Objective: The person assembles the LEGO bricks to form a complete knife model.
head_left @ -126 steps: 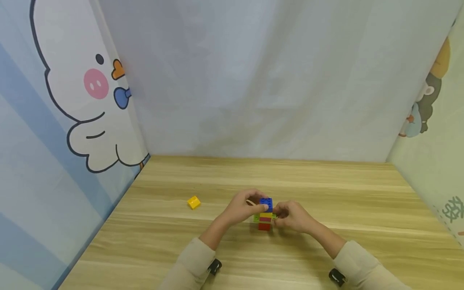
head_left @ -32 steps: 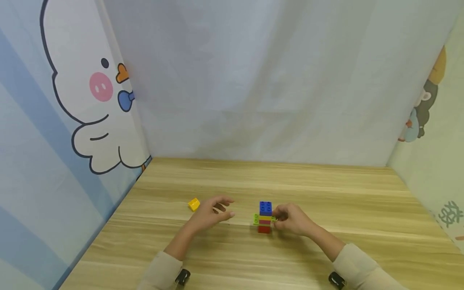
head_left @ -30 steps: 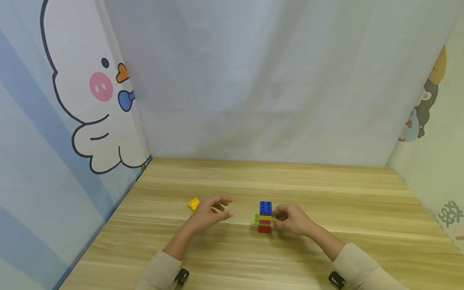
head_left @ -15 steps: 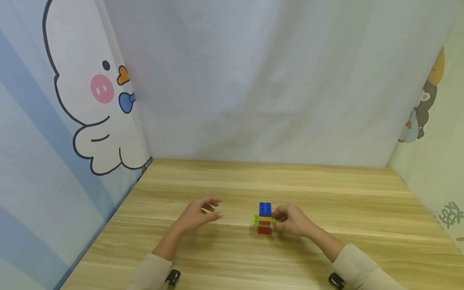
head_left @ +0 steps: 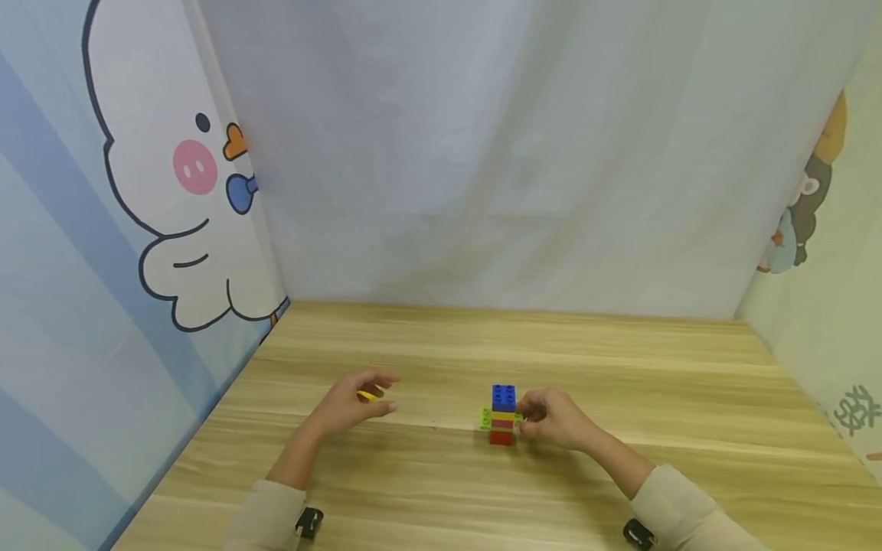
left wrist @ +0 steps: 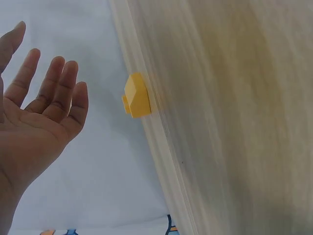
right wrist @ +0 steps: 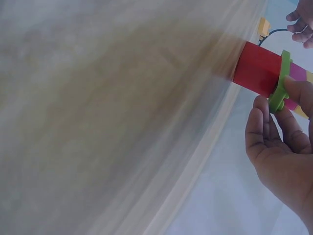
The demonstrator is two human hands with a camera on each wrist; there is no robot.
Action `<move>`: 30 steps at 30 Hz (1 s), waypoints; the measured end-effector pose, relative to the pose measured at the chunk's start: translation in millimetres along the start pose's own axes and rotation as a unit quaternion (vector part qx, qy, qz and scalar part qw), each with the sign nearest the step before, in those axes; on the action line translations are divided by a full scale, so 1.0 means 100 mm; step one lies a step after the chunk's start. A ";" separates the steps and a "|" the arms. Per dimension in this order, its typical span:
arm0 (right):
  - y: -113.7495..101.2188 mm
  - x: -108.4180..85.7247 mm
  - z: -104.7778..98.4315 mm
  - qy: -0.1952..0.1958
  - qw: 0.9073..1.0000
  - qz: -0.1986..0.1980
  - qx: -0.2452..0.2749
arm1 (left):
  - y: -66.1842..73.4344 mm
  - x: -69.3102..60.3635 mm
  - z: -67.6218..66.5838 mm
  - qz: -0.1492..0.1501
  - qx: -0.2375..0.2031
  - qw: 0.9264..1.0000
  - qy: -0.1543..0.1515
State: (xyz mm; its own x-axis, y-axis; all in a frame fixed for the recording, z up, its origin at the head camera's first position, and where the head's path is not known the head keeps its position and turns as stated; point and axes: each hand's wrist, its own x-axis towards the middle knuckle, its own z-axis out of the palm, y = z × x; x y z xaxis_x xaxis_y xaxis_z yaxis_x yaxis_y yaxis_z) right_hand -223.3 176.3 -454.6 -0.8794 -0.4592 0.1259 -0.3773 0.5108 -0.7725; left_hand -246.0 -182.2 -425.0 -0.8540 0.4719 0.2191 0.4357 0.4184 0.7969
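One toy-brick tower (head_left: 503, 415) upright on the counter (head_left: 586, 352).
I see the right hand (head_left: 560, 418) pinching the tower's lime-green plate (right wrist: 283, 73); the left hand (head_left: 347, 402), fingers loosely extended, is near but apart from the yellow sloped brick (left wrist: 138, 95), left of the tower.

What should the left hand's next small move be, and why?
Probably lower the left hand and pinch the yellow block: that hand is open and holds nothing, and the block sits loose on the table, apart from the stack, which the right hand grips by its green piece.
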 end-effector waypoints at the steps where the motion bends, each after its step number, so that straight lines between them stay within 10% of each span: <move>1: 0.00 0.00 0.00 0.000 1.000 0.001 0.001 | 0.01 0.00 -0.02 0.000 -0.006 1.000 -0.002; 12: 0.00 0.01 0.00 -0.001 1.000 -0.004 0.008 | -0.40 0.04 -0.19 -0.021 -0.010 1.000 -0.008; 21: -0.01 0.02 0.00 -0.003 1.000 0.000 -0.003 | -0.21 -0.01 -0.34 -0.029 -0.023 0.999 -0.027; 30: -0.02 0.05 0.01 -0.009 1.000 -0.010 -0.002 | -0.61 0.09 -0.40 -0.079 -0.021 0.996 -0.043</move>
State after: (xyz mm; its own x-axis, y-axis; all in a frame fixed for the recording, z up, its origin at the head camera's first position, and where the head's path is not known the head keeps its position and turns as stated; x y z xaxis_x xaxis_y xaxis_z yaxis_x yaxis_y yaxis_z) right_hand -226.3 172.1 -453.0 -0.8662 -0.4825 0.1299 -0.3962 0.5049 -0.7669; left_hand -291.7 -234.4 -449.4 -0.8827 0.4681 0.0418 0.2840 0.4604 0.8410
